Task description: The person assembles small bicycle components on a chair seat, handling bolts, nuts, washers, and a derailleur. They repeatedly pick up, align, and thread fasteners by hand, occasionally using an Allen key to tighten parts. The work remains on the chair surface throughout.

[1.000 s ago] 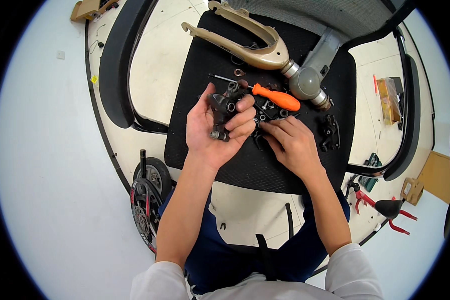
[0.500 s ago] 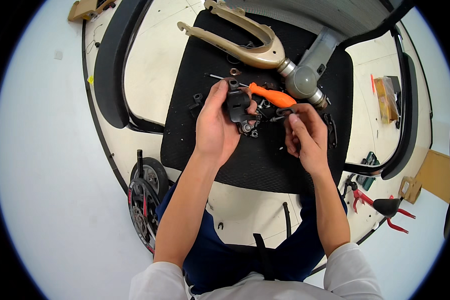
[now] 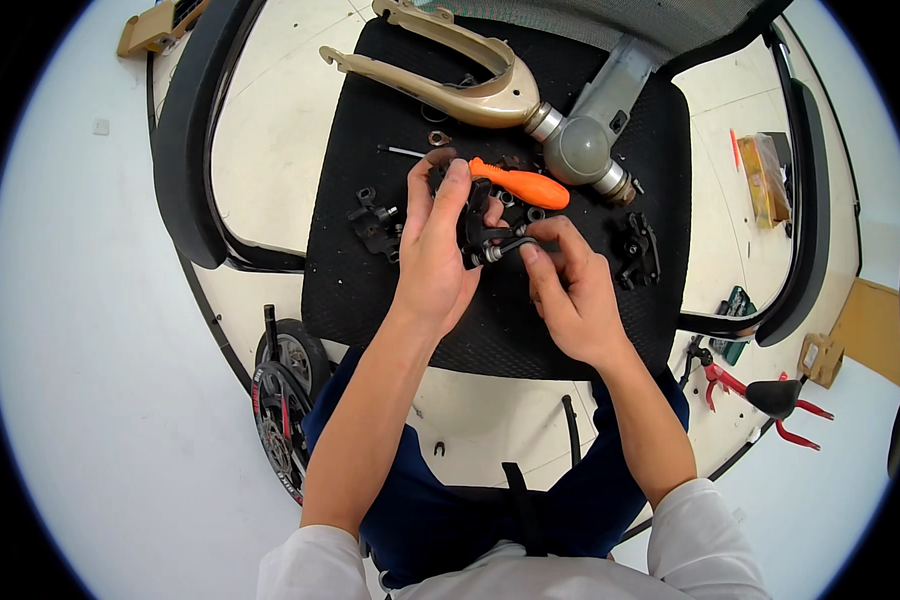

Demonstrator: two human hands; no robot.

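and we're watching close handwork that is looking only partway along: 1 black mechanical part [image 3: 477, 228] is sitting in the left hand [image 3: 435, 245], just below the orange screwdriver [image 3: 526, 187], with a metal bolt end [image 3: 490, 254] showing at its near edge. 2 more black parts are lying apart on the chair seat [image 3: 370, 320]: the first [image 3: 373, 222] to the left of the screwdriver, the second [image 3: 637, 250] below and to its right. a small loose nut [image 3: 536, 214] is resting just below the screwdriver's handle, so the work is seemingly unfinished; how much is remaining, i cannot tell.

now the fingers! the left ones are wrapping firmly round the part, the thumb pressing across it and hiding much of it. the right hand [image 3: 578, 290], below the screwdriver, is pinching a thin dark bent piece [image 3: 515, 243], possibly a hex key, thumb and index finger nearly closed. its far end is reaching the bolt end; whether it is seating there, i cannot tell. beyond the screwdriver, a tan fork [image 3: 495, 102] is lying.
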